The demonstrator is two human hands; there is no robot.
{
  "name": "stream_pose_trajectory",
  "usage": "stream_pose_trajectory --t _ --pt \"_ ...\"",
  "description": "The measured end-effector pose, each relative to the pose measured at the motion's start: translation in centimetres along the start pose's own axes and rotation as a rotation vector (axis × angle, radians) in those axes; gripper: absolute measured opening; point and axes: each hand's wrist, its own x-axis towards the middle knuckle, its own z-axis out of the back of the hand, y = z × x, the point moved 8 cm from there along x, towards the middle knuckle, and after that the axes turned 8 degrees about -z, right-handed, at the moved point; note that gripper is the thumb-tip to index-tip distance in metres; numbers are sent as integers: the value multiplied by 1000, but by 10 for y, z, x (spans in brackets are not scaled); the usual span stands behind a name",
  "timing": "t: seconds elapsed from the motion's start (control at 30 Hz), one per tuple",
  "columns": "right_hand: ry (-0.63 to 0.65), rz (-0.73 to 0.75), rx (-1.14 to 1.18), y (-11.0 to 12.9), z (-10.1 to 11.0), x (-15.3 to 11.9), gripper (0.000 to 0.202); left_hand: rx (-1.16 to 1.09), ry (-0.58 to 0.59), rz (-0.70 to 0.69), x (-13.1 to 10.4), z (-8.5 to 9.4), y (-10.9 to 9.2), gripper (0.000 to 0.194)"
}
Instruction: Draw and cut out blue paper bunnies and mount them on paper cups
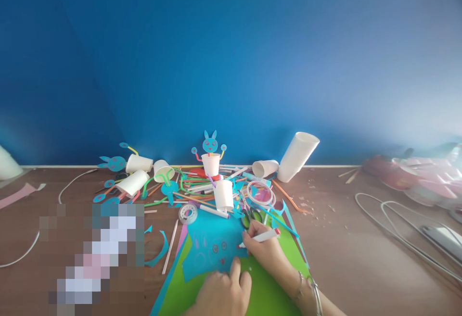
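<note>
My right hand point(265, 246) is closed round a white marker point(265, 235) with a red end, its red tip at the right side of a piece of blue paper point(197, 263). On the paper are a drawn face with round eyes and a small mouth, and faint ear and circle outlines to its left. My left hand point(225, 289) is curled, its fingertips pressing on the paper's lower edge. Beneath lies green paper point(270, 289). Green-handled scissors point(251, 218) lie just beyond my right hand, and a roll of tape point(188, 214) sits by the paper's upper left corner.
Behind are a paper cup point(211, 164) with a blue rabbit head, another upright cup point(224, 195), and several tipped cups with straws. A cup stack point(298, 157) leans against the blue wall point(231, 66). White cables point(393, 224) and a blurred pink bundle point(426, 176) lie right.
</note>
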Motion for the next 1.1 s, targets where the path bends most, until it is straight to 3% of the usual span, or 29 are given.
stream_pose_trajectory --t 1.1 --pt "-5 -16 10 0 1 0 23 -23 10 3 0 -1 1 15"
